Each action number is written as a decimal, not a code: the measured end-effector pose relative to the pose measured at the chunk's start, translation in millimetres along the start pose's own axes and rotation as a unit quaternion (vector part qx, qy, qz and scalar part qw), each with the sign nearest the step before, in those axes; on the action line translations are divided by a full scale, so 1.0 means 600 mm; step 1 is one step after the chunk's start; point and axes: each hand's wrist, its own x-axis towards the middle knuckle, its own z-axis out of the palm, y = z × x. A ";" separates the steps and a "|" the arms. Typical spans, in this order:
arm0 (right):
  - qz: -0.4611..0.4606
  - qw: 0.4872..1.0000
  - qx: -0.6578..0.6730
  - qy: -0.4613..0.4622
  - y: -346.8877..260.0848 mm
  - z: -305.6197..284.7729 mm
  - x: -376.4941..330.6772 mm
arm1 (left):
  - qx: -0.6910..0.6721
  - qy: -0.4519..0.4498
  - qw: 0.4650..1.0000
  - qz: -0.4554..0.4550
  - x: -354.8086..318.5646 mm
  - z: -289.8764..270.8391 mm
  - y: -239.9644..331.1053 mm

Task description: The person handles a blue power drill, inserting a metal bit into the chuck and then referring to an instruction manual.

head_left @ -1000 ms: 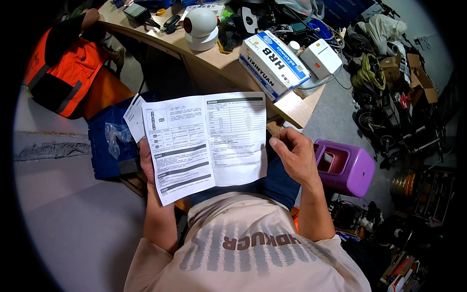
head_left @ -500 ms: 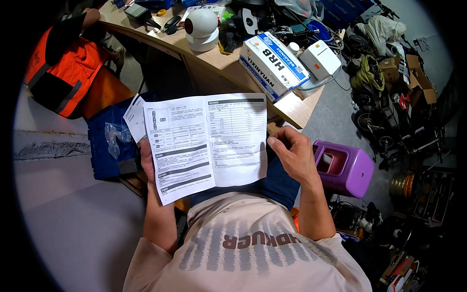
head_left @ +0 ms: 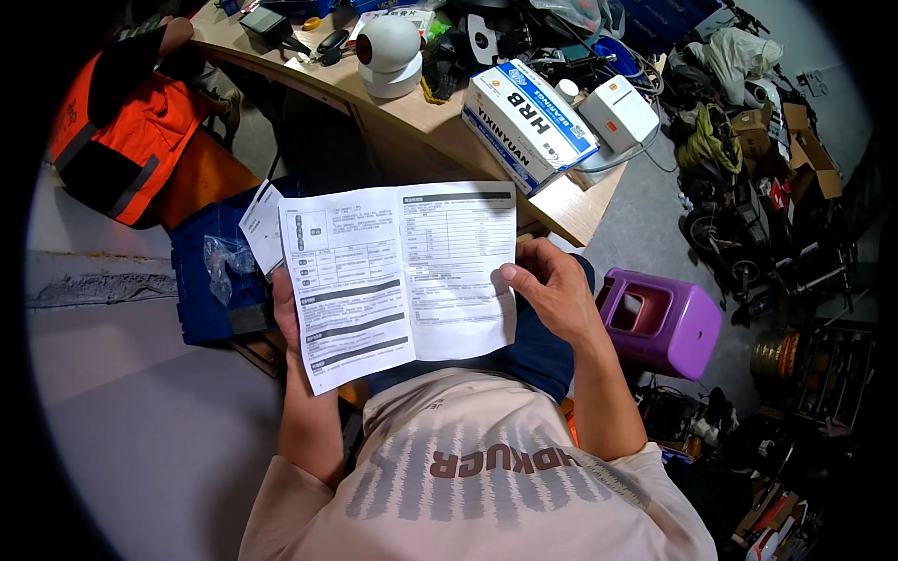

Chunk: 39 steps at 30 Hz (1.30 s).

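Note:
An unfolded instruction booklet, white with printed text, tables and dark heading bars, is spread above my lap. My left hand is closed on its left edge, with most of the fingers hidden behind the paper. On the opposite side, my right hand pinches the right edge, its thumb lying on the front of the page. A smaller white printed sheet sticks out behind the booklet's upper left, above my left hand; I cannot tell whether that hand holds it too.
Beyond the booklet stands a wooden table with a white dome camera, a blue-and-white box and a white device. A purple stool is at right, before piled parts. A blue crate and someone in an orange vest are at left.
My right thumb has come inward over the booklet's right edge onto the page. My left hand keeps its hold, and the booklet has barely shifted.

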 end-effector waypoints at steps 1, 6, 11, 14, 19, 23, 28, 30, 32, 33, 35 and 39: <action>-0.009 1.000 -0.015 -0.003 0.001 -0.001 0.001 | -0.001 -0.002 1.000 0.000 0.001 0.001 0.000; 0.026 0.999 -0.023 -0.029 -0.001 -0.002 0.002 | 0.075 0.047 0.996 0.019 -0.001 0.018 -0.004; 0.034 0.999 -0.012 -0.020 -0.003 0.007 0.005 | 0.085 0.073 0.993 0.031 0.000 0.029 -0.015; 0.033 0.999 -0.018 -0.018 -0.002 0.008 0.004 | -0.008 0.005 1.000 0.006 0.004 0.025 -0.015; 0.034 0.999 -0.014 -0.018 -0.003 0.009 0.003 | 0.021 0.047 0.998 0.022 -0.005 0.020 -0.012; 0.026 0.999 -0.013 -0.019 -0.005 0.015 0.004 | 0.043 0.051 0.998 0.023 -0.008 0.021 -0.008; 0.030 0.999 0.001 -0.028 -0.002 0.018 0.006 | 0.064 0.050 0.996 0.034 -0.006 0.023 -0.010; 0.019 0.999 0.005 -0.029 0.000 0.020 0.007 | 0.063 0.052 0.996 0.037 -0.007 0.023 -0.009; 0.017 0.999 0.011 -0.027 0.003 0.021 0.007 | 0.063 0.053 0.996 0.041 -0.008 0.021 -0.009; 0.028 0.999 0.016 -0.027 0.004 0.021 0.007 | 0.041 0.045 0.997 0.044 -0.008 0.018 -0.009; 0.019 0.999 0.013 -0.026 0.004 0.020 0.006 | 0.004 0.028 0.998 0.051 -0.007 0.013 -0.009; 0.029 0.999 -0.034 -0.017 -0.003 0.016 0.002 | 0.024 0.051 0.996 0.067 -0.009 0.008 -0.009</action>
